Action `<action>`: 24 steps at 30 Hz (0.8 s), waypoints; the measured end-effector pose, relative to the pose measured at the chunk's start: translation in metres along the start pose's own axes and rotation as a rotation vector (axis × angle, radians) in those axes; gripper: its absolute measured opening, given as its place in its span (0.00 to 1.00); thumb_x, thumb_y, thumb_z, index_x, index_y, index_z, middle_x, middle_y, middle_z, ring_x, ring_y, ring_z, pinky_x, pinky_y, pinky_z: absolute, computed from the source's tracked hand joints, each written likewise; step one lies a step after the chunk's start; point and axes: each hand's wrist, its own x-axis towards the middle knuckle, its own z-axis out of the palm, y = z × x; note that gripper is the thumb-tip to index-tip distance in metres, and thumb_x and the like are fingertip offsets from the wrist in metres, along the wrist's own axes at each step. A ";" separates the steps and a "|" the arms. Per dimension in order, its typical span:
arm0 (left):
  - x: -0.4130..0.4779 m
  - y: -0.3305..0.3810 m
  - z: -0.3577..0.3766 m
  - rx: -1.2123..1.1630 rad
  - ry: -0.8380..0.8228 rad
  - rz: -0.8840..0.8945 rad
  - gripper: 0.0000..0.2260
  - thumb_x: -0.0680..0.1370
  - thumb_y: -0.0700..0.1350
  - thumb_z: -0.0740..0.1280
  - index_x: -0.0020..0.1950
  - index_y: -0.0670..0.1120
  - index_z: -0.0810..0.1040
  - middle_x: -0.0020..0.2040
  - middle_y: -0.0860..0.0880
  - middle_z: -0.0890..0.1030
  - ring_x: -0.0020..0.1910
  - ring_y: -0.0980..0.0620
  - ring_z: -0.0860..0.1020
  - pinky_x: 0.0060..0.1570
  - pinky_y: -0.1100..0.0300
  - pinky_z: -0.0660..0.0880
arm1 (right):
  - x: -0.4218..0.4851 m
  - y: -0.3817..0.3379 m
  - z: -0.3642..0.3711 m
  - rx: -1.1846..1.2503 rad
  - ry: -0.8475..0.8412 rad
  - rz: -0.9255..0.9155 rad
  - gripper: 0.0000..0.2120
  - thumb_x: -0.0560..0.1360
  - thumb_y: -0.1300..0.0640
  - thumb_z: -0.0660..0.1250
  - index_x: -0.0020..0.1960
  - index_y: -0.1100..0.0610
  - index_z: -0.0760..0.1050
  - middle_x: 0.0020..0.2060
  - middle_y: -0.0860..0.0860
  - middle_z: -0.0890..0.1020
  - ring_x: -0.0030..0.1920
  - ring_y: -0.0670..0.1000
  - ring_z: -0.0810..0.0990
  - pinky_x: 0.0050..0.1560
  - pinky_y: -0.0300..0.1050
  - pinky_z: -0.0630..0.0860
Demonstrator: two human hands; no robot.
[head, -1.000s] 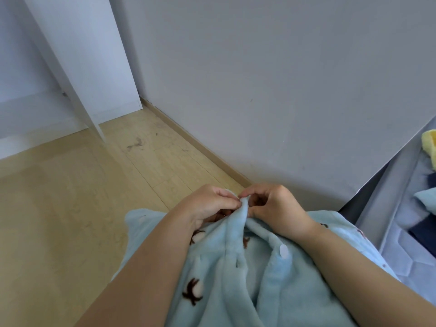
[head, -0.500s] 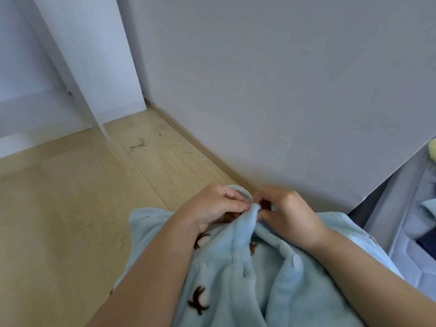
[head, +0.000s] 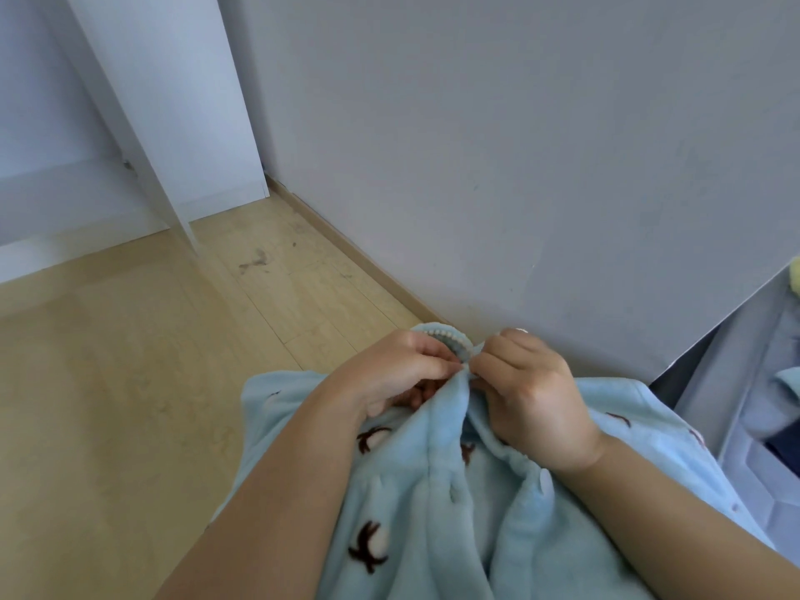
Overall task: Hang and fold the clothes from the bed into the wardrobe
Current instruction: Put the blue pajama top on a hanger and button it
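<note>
A light blue fleece garment (head: 437, 504) with brown and white figures and a buttoned front hangs in front of me, filling the lower middle of the head view. My left hand (head: 389, 374) pinches the left front edge near the collar. My right hand (head: 528, 396) pinches the right front edge just across from it. The fingertips of both hands meet at the neckline, where a trimmed collar edge (head: 450, 337) sticks up. The white wardrobe (head: 164, 114) stands open at the upper left. The bed (head: 753, 409) shows at the right edge.
A grey wall (head: 519, 145) runs straight ahead with a wooden skirting along its foot. Light wood floor (head: 108, 383) spreads to the left. More clothes, dark blue (head: 785, 443) and yellow (head: 795, 275), lie on the bed at the far right.
Both hands have stayed together at the garment's neckline, shifting slightly right and up. The collar edge now shows above the fingers. The view has turned a little left.
</note>
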 end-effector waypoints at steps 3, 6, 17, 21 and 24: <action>0.001 0.002 0.001 -0.171 -0.044 -0.040 0.16 0.77 0.36 0.64 0.30 0.47 0.80 0.25 0.51 0.72 0.22 0.57 0.68 0.24 0.66 0.63 | -0.001 0.000 -0.001 -0.003 0.056 -0.005 0.12 0.69 0.73 0.61 0.31 0.62 0.73 0.29 0.53 0.72 0.31 0.54 0.67 0.31 0.47 0.68; 0.001 0.001 0.004 -0.222 -0.012 -0.083 0.12 0.78 0.35 0.62 0.35 0.43 0.76 0.24 0.51 0.72 0.21 0.58 0.67 0.21 0.68 0.62 | -0.002 -0.001 -0.002 0.071 0.042 0.059 0.09 0.73 0.68 0.62 0.38 0.63 0.79 0.33 0.54 0.78 0.34 0.55 0.76 0.35 0.47 0.75; 0.002 0.000 0.006 -0.332 0.008 -0.136 0.15 0.78 0.35 0.62 0.31 0.43 0.73 0.25 0.51 0.71 0.20 0.59 0.66 0.18 0.69 0.62 | -0.007 0.001 -0.013 0.317 -0.109 0.266 0.06 0.72 0.64 0.67 0.41 0.59 0.83 0.38 0.50 0.80 0.39 0.52 0.80 0.39 0.46 0.76; 0.006 -0.002 0.006 -0.326 0.008 -0.135 0.19 0.78 0.35 0.62 0.27 0.44 0.74 0.22 0.52 0.70 0.18 0.60 0.65 0.17 0.69 0.61 | -0.007 0.002 -0.016 0.502 -0.110 0.418 0.04 0.71 0.57 0.73 0.38 0.51 0.81 0.37 0.42 0.80 0.39 0.43 0.79 0.42 0.34 0.73; 0.010 -0.004 0.009 -0.315 0.053 -0.130 0.17 0.78 0.35 0.62 0.28 0.44 0.74 0.22 0.52 0.70 0.19 0.59 0.65 0.18 0.69 0.62 | -0.006 0.002 -0.008 0.358 -0.212 0.527 0.10 0.68 0.59 0.76 0.38 0.49 0.76 0.35 0.43 0.78 0.37 0.43 0.76 0.40 0.36 0.71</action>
